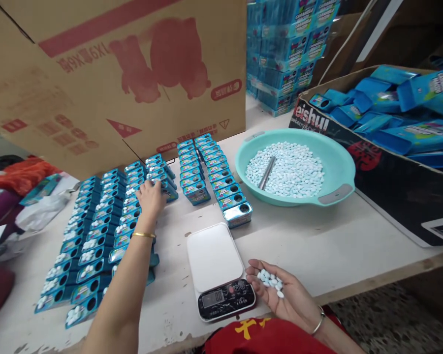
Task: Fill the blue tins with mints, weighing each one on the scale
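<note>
My left hand [151,197] reaches over the rows of small blue boxes, its fingers bent down at the top of one blue box [169,191]. What is between those fingertips is hidden. My right hand [280,290] is palm up and cupped, holding several small white candies [269,280]. Just left of it is a white kitchen scale [214,255] with a bare platform. Many standing blue boxes [90,255] carry little heaps of white candies beside a dark round hole. Two more rows of blue boxes [221,177] stand behind the scale.
A mint-green basin [337,162] of pale candies holds a metal tube-like tool [268,172]. A large cardboard box [114,98] walls off the back. Right, an open carton [391,196] is heaped with blue packages; wrapped blue stacks [280,54] stand behind. The table's front edge [372,275] runs near me.
</note>
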A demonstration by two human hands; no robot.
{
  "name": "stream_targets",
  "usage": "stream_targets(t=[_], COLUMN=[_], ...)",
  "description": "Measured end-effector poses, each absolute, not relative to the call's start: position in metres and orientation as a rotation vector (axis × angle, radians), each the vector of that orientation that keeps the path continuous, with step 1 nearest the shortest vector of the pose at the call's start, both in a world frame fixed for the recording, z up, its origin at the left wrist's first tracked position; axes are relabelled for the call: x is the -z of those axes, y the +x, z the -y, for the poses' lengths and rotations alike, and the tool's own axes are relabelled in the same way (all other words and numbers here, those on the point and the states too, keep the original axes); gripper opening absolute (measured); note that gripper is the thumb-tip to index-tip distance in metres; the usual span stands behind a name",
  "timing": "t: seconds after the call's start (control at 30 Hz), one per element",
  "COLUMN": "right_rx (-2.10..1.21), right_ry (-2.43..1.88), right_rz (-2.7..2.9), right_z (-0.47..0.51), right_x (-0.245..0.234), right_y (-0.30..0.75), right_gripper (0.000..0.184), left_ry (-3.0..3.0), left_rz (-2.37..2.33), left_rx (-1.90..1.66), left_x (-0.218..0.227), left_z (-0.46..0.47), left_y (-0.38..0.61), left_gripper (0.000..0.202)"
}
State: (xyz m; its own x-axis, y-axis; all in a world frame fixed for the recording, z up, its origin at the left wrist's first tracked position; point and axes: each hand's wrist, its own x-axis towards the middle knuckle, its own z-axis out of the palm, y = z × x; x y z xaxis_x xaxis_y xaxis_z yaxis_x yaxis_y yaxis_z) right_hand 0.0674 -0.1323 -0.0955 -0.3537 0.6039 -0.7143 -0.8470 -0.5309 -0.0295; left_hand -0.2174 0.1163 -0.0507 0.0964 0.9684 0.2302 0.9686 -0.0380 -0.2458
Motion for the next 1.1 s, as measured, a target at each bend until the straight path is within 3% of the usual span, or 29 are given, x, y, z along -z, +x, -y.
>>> stream_targets(t=[0.17,0.47,0.7,0.93,1.1], right_rx=[-1.968,-1.982,-1.971,-2.042,-2.048], right_ry=[-0.815,-0.756,-0.741,-0.636,-0.615], right_rz=[-0.403,-0.328,-0.322,-0.267,-0.29], right_z=[0.133,0.145,0.149,0.156,0.158], right_x=[0.095,0.096,0.1,0.106,0.102], right_y=[0.069,0.073,0.079,0.081,0.084], right_gripper=[0.013,0.011,0.013,0.018,0.024], left_ry=[-2.173,-2.233,-2.47,-2.773,-2.831], left_rz=[1.72,1.619,1.427,1.288,1.283], left_rx=[-0.046,-0.116,-0.253,-0.406,0.067], left_x=[0.054,0.041,-0.012,-0.007,-0.01], left_z=[-0.118,-0.092,-0.01,0.042,0.059], left_y=[-0.218,-0.212,-0.16,-0.104,-0.102], left_gripper=[0.035,0.023,0.017,0.012,0.025])
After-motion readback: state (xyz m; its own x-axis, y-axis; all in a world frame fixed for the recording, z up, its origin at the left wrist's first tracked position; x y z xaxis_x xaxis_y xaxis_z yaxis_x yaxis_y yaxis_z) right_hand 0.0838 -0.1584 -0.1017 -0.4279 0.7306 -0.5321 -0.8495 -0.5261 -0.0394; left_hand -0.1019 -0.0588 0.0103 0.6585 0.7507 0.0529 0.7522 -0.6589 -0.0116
